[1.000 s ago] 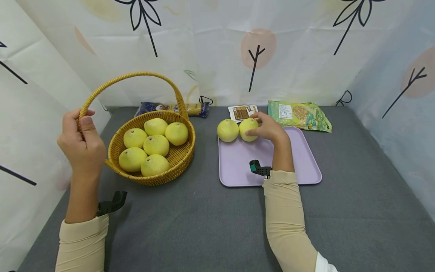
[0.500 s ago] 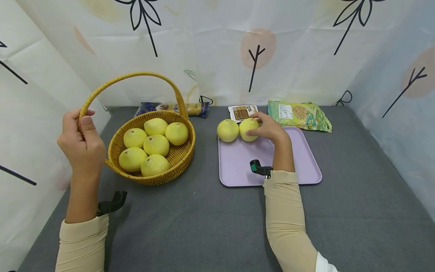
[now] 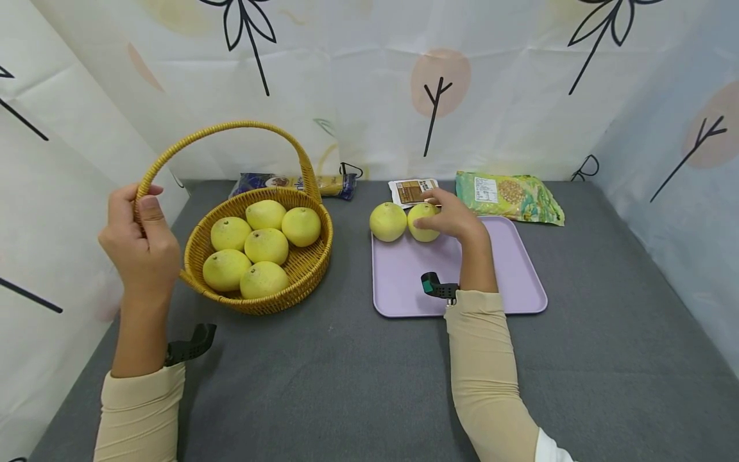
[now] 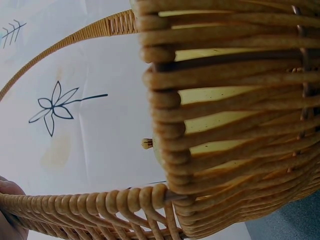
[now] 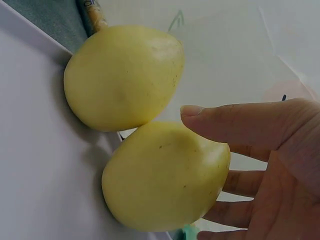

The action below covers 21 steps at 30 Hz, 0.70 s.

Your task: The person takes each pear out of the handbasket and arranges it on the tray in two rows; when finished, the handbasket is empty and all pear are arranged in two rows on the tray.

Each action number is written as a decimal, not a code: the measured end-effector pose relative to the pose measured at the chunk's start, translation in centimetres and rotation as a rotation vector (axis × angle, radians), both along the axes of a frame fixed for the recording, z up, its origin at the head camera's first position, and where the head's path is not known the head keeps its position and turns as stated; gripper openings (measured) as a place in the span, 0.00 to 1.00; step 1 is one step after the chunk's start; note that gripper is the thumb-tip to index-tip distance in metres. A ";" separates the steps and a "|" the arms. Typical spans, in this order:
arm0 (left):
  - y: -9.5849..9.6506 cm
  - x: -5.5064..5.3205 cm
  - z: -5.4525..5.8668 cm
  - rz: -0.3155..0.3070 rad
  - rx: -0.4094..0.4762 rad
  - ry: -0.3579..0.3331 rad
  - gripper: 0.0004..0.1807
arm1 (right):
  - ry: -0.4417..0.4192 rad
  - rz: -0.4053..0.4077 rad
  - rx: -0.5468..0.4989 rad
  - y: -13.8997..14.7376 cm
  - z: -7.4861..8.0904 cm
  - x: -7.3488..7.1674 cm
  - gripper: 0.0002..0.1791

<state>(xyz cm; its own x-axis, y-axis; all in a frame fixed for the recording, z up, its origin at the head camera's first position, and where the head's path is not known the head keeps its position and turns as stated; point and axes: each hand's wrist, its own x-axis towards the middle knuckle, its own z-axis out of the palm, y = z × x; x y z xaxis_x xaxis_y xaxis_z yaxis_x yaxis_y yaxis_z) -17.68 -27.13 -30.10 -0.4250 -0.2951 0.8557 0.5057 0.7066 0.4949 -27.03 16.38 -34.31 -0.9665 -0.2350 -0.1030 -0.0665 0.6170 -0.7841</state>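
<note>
My left hand (image 3: 141, 240) grips the arched handle (image 3: 231, 128) of a yellow wicker basket (image 3: 262, 308), which holds several yellow pomelos (image 3: 265, 246). In the left wrist view the basket weave (image 4: 240, 125) fills the right side. On the right, a lilac tray (image 3: 404, 282) bears two more pomelos side by side at its far left corner. Around the right one of these pomelos (image 5: 160, 185) lies my right hand (image 3: 456, 218), its thumb extended over the top and its fingers loosely straight behind. The left pomelo (image 3: 388, 222) touches its neighbour.
Behind the tray lie a small white-and-brown packet (image 3: 412, 191) and a green-yellow bag (image 3: 510, 196). A dark blue packet (image 3: 340, 186) lies behind the basket. Patterned cloth walls (image 3: 369, 96) enclose the grey tabletop (image 3: 323, 378) at the back and sides.
My right hand has shifted slightly left over the right pomelo, its thumb and fingers looser about it. My left hand and the basket stay practically where they were.
</note>
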 end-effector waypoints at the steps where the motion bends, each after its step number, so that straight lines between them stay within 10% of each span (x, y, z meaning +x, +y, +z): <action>1: 0.0 0.0 0.0 0.000 -0.001 -0.002 0.14 | 0.016 0.001 0.014 -0.2 0.1 0.0 0.35; 21: -0.1 0.0 0.1 -0.001 -0.007 -0.002 0.16 | 0.337 0.017 0.038 -6.0 2.8 1.2 0.25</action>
